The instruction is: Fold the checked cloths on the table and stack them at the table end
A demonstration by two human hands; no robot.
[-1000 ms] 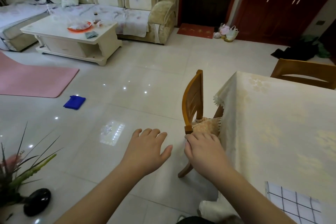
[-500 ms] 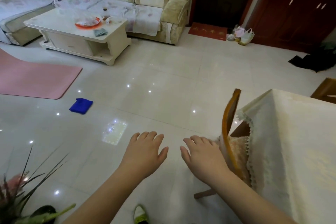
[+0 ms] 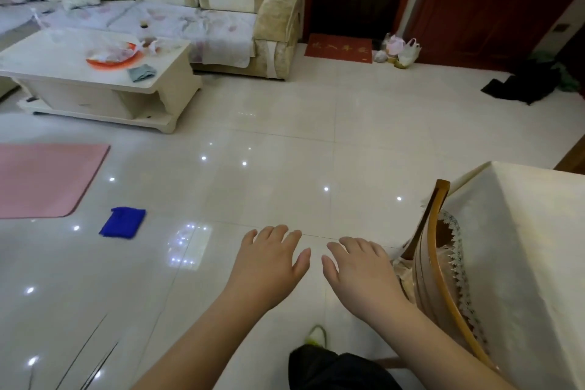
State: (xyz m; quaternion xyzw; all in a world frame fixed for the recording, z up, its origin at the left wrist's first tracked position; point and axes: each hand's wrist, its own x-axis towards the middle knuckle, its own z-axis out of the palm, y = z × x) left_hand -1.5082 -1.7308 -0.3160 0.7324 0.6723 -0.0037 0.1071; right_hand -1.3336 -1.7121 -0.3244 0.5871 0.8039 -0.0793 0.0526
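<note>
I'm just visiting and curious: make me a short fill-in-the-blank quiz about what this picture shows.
1. The left hand and the right hand are both open and hold ____.
2. The small folded cloth lying on the glossy tiled floor is ____ in colour.
3. The curved-back wooden chair stands against the table draped in a ____ tablecloth.

Missing words: nothing; blue; cream

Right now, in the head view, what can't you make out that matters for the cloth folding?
- Checked cloths: none in the head view; the table is cut off by the right edge.
- Table end for stacking: outside the frame.
- Chair seat: hidden by its backrest and the tablecloth fringe.
- Left hand and right hand: backs face the camera and the palms are hidden, though nothing shows in the fingers.
</note>
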